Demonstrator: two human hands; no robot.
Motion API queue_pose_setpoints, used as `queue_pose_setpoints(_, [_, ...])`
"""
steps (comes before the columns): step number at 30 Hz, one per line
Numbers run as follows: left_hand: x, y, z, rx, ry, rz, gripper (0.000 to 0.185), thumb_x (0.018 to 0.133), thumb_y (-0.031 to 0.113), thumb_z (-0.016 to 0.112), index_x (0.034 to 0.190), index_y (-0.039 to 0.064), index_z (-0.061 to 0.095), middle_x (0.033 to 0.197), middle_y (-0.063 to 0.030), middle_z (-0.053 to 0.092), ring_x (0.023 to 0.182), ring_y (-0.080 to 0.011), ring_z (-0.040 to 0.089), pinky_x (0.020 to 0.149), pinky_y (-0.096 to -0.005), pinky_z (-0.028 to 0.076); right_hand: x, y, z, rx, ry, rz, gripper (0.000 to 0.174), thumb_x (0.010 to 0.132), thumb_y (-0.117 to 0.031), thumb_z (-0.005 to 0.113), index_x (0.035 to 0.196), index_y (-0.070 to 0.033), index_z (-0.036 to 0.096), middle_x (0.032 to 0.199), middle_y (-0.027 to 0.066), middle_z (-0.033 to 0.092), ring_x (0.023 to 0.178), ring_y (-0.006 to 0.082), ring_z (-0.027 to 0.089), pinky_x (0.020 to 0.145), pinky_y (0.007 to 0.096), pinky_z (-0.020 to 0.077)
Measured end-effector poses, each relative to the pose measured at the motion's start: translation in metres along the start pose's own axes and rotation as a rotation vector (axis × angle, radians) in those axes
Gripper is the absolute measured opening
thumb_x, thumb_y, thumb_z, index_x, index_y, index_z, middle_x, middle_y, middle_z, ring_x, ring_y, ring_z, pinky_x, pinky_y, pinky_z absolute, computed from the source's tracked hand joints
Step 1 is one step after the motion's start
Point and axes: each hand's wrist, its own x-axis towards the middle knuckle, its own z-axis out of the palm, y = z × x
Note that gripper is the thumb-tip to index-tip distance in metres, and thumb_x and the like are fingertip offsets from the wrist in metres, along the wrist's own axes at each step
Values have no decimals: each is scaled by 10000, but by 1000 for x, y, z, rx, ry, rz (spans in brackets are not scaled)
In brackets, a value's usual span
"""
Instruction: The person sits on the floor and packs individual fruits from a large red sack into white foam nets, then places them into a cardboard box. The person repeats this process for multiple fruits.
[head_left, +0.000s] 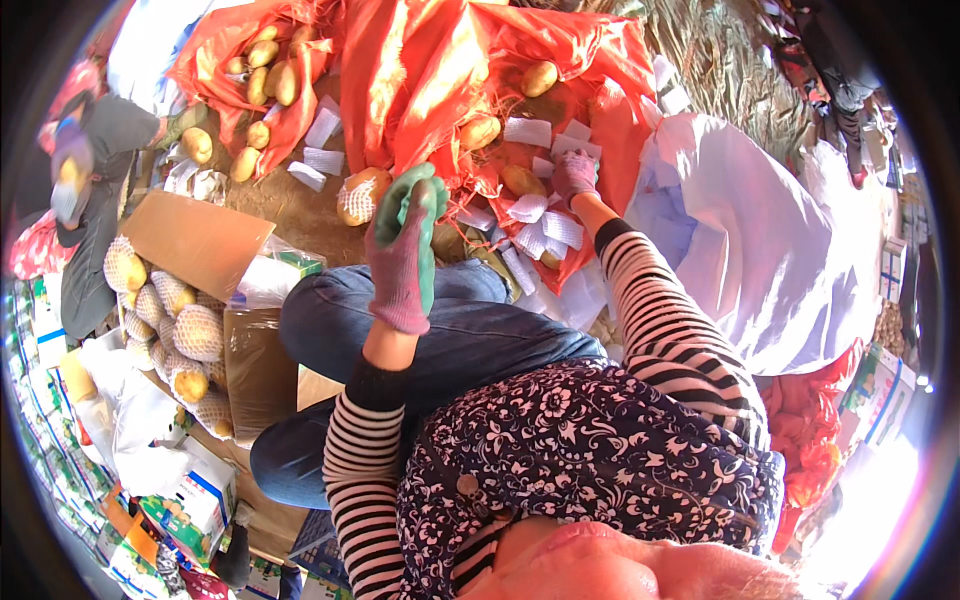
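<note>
My left hand (405, 236), in a purple and green work glove, is raised above my jeans with its fingers curled. A potato in a white foam net sleeve (358, 196) shows right beside its fingers; whether the hand grips it is not clear. My right hand (576, 176), gloved the same way, reaches over a red mesh sack (611, 112). Its fingers close on a flat white foam net sleeve (577, 145). More loose sleeves (551, 231) are scattered just below it. Bare potatoes (522, 181) lie close to its left, partly among the sleeves.
A cardboard box (262, 367) of sleeved potatoes (199, 332) stands left of my knees. Bare potatoes (262, 81) spill from sacking at upper left. A large white bag (757, 240) fills the right. Another person (101, 142) sits at far left. Printed cartons (191, 495) stand lower left.
</note>
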Motion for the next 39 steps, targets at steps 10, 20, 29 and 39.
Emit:
queue_pose_setpoints(10, [40, -74, 36, 392, -492, -400, 223, 820, -11, 614, 1038, 17, 651, 886, 3, 658, 766, -60, 580, 634, -215, 483, -117, 16, -139, 1272, 160, -617, 239, 729, -95, 722, 952, -37, 658, 933, 78, 636, 930, 258, 580, 846, 362, 464])
queue_pose_setpoints(20, [61, -63, 5, -68, 59, -390, 188, 866, 70, 552, 1035, 45, 633, 923, -52, 664, 732, -126, 639, 649, -240, 537, 97, 63, -59, 534, 132, -34, 868, 740, -472, 697, 1438, -169, 280, 1433, 178, 330, 1313, 356, 348, 1024, 456, 371])
queue_pose_setpoints(29, [62, -59, 15, -76, 22, -438, 215, 899, 74, 515, 1084, 7, 600, 945, -73, 658, 760, -139, 648, 691, -260, 546, -20, 232, -11, 142, -460, -209, 805, 696, -400, 704, 1395, -152, 393, 1363, 161, 471, 1287, 328, 412, 1095, 411, 284])
queue_pose_setpoints(39, [63, -64, 17, -16, 32, -474, 192, 904, 78, 515, 1056, 26, 620, 910, -57, 663, 750, -123, 648, 686, -252, 545, -32, 155, -83, -240, -495, -130, 450, 820, -246, 592, 1219, -40, 557, 1200, 190, 579, 1102, 307, 571, 938, 373, 443])
